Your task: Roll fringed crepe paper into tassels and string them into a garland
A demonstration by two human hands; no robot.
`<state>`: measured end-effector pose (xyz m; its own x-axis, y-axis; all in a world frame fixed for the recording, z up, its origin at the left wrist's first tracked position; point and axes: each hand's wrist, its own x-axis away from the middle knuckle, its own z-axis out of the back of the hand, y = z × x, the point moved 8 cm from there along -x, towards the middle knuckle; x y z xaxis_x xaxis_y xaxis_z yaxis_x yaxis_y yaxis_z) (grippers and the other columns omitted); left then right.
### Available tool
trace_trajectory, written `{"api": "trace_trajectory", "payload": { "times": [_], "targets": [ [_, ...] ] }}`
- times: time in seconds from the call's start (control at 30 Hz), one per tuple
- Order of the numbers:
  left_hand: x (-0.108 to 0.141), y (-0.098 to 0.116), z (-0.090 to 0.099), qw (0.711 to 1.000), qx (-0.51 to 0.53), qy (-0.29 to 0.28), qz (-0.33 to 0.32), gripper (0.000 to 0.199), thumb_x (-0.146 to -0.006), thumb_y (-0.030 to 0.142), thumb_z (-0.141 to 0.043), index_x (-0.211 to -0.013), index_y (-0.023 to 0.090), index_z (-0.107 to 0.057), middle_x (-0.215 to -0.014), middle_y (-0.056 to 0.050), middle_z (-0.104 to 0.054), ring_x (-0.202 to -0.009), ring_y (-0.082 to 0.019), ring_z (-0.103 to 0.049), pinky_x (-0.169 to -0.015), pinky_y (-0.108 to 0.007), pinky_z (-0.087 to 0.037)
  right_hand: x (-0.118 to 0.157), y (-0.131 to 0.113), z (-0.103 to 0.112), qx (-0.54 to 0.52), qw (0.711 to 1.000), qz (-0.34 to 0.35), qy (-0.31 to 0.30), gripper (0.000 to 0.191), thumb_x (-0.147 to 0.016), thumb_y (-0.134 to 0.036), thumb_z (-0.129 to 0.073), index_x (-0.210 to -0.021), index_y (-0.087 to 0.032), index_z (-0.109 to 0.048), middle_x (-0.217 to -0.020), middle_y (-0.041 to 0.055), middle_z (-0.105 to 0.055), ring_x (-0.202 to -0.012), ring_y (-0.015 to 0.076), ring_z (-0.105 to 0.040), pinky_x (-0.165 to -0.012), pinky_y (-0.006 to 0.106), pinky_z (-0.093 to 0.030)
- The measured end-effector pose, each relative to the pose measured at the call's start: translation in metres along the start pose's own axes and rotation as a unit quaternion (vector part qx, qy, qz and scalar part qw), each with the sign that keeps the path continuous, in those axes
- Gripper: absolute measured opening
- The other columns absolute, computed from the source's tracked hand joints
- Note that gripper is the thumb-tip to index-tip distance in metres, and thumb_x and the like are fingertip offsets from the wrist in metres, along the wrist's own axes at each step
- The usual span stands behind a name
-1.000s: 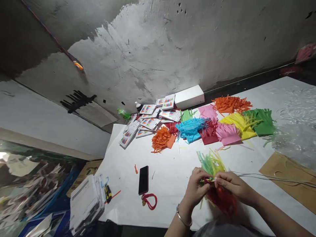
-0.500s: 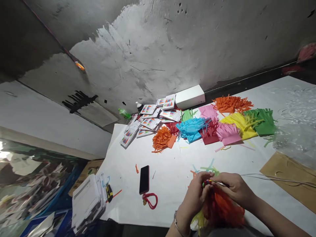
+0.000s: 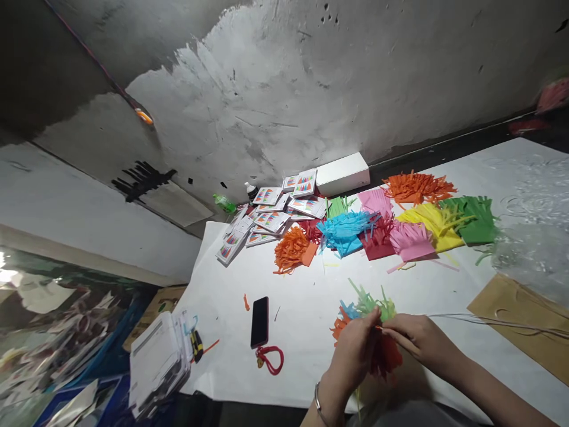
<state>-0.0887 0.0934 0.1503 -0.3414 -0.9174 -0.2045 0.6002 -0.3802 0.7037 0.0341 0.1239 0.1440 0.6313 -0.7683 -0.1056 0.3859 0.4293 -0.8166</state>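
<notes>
Near the table's front edge, my left hand (image 3: 353, 350) is closed round a bundle of fringed tissue-paper tassels (image 3: 386, 359). Orange, blue, green and yellow-green strips stick out beyond the fingers, and red-orange ones hang below. Against the bundle's upper side, my right hand (image 3: 413, 335) makes a pinch, its fingertips meeting those of the left hand. What lies in that pinch is too small to make out. Thin pale strings (image 3: 462, 320) run rightward from behind the right hand over a brown card sheet (image 3: 524, 326).
Fringed paper bundles, including a blue one (image 3: 347, 231), lie across the back beside printed packets (image 3: 271, 222) and a white box (image 3: 342, 175). A phone (image 3: 260, 322) with a red strap (image 3: 273, 362) lies left of centre. Clear plastic bags (image 3: 533, 237) cover the right side.
The tassel bundle has shifted away from me and left, so more orange, blue and green fringe shows beyond my left hand. The red-orange part looks smaller below. My right hand stays close by, pinching.
</notes>
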Motion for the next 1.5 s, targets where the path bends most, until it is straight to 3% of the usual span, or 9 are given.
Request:
{"api": "trace_trajectory", "payload": {
  "times": [0.13, 0.33, 0.67, 0.83, 0.97, 1.07, 1.23, 1.37, 1.5],
  "targets": [
    [0.001, -0.001, -0.001, 0.999, 0.025, -0.016, 0.032, 0.044, -0.098, 0.023, -0.047, -0.142, 0.029, -0.044, -0.120, -0.008, -0.070, -0.101, -0.022, -0.066, -0.087, -0.038, -0.054, 0.000, 0.004, 0.004, -0.041, 0.996, -0.055, 0.049, 0.036, -0.098, -0.042, -0.046, -0.072, -0.021, -0.059, -0.070, 0.0008, -0.065, -0.066, 0.0168, -0.061, -0.063, 0.026, -0.042],
    [0.001, -0.012, 0.000, 0.993, 0.042, -0.023, 0.108, 0.041, -0.092, 0.021, -0.054, -0.133, 0.025, -0.054, -0.107, -0.006, -0.071, -0.095, -0.021, -0.063, -0.086, -0.038, -0.050, 0.000, 0.011, 0.008, -0.021, 0.995, -0.092, -0.014, 0.026, -0.094, -0.039, -0.051, -0.079, -0.022, -0.062, -0.076, 0.0015, -0.068, -0.071, 0.0195, -0.062, -0.065, 0.028, -0.040],
    [-0.009, -0.006, 0.010, 0.995, 0.052, -0.031, 0.080, 0.020, -0.083, 0.010, -0.054, -0.096, 0.020, -0.066, -0.088, -0.005, -0.065, -0.086, -0.020, -0.056, -0.081, -0.033, -0.043, 0.015, 0.022, 0.026, -0.126, 0.983, -0.130, -0.025, 0.041, -0.096, -0.049, -0.046, -0.071, -0.021, -0.063, -0.071, 0.0010, -0.062, -0.072, 0.0192, -0.058, -0.065, 0.028, -0.041],
    [-0.010, -0.004, 0.010, 0.993, 0.061, -0.032, 0.094, 0.018, -0.081, 0.007, -0.053, -0.090, 0.019, -0.063, -0.085, -0.003, -0.064, -0.084, -0.019, -0.054, -0.080, -0.031, -0.041, 0.010, 0.019, 0.014, -0.047, 0.997, -0.065, -0.009, 0.022, -0.090, -0.037, -0.060, -0.106, -0.025, -0.068, -0.097, 0.0053, -0.061, -0.095, 0.0234, -0.057, -0.084, 0.035, -0.043],
    [-0.012, 0.003, 0.010, 0.995, 0.048, -0.041, 0.080, 0.015, -0.085, 0.011, -0.053, -0.093, 0.020, -0.062, -0.087, -0.004, -0.064, -0.084, -0.019, -0.053, -0.078, -0.031, -0.041, -0.001, -0.002, 0.008, -0.030, 0.999, -0.024, 0.007, 0.014, -0.093, -0.029, -0.054, -0.089, -0.023, -0.066, -0.094, 0.0051, -0.060, -0.094, 0.0235, -0.054, -0.085, 0.037, -0.040],
    [-0.011, 0.004, 0.013, 0.995, 0.032, -0.050, 0.078, 0.017, -0.084, 0.010, -0.053, -0.094, 0.020, -0.062, -0.090, -0.004, -0.065, -0.087, -0.020, -0.053, -0.080, -0.032, -0.041, -0.004, -0.010, 0.009, -0.127, 0.991, -0.031, -0.001, 0.027, -0.099, -0.035, -0.043, -0.081, -0.021, -0.058, -0.089, 0.0039, -0.059, -0.088, 0.0209, -0.054, -0.083, 0.035, -0.040],
    [-0.010, 0.005, 0.018, 0.995, 0.045, -0.043, 0.073, 0.021, -0.078, 0.005, -0.055, -0.092, 0.020, -0.062, -0.093, -0.005, -0.063, -0.090, -0.020, -0.054, -0.083, -0.033, -0.042, 0.006, -0.003, -0.006, -0.332, 0.933, -0.121, -0.070, 0.038, -0.099, -0.053, -0.039, -0.077, -0.022, -0.046, -0.069, -0.0040, -0.047, -0.064, 0.0136, -0.044, -0.061, 0.025, -0.038],
    [-0.012, 0.008, 0.021, 0.990, 0.099, -0.032, 0.094, 0.020, -0.080, 0.006, -0.054, -0.092, 0.020, -0.063, -0.094, -0.004, -0.063, -0.088, -0.018, -0.056, -0.080, -0.029, -0.044, 0.007, 0.002, -0.001, -0.211, 0.969, -0.125, -0.033, 0.023, -0.088, -0.044, -0.061, -0.094, -0.022, -0.057, -0.070, -0.0049, -0.054, -0.064, 0.0142, -0.049, -0.061, 0.024, -0.037],
    [-0.012, 0.014, 0.020, 0.986, 0.131, -0.025, 0.101, 0.023, -0.083, 0.012, -0.057, -0.103, 0.021, -0.065, -0.094, -0.004, -0.066, -0.084, -0.017, -0.059, -0.077, -0.029, -0.046, 0.004, -0.006, -0.008, -0.109, 0.988, -0.105, -0.035, 0.046, -0.076, -0.038, -0.072, -0.119, -0.027, -0.059, -0.080, -0.0021, -0.069, -0.072, 0.0193, -0.061, -0.067, 0.026, -0.041]
  ]
}}
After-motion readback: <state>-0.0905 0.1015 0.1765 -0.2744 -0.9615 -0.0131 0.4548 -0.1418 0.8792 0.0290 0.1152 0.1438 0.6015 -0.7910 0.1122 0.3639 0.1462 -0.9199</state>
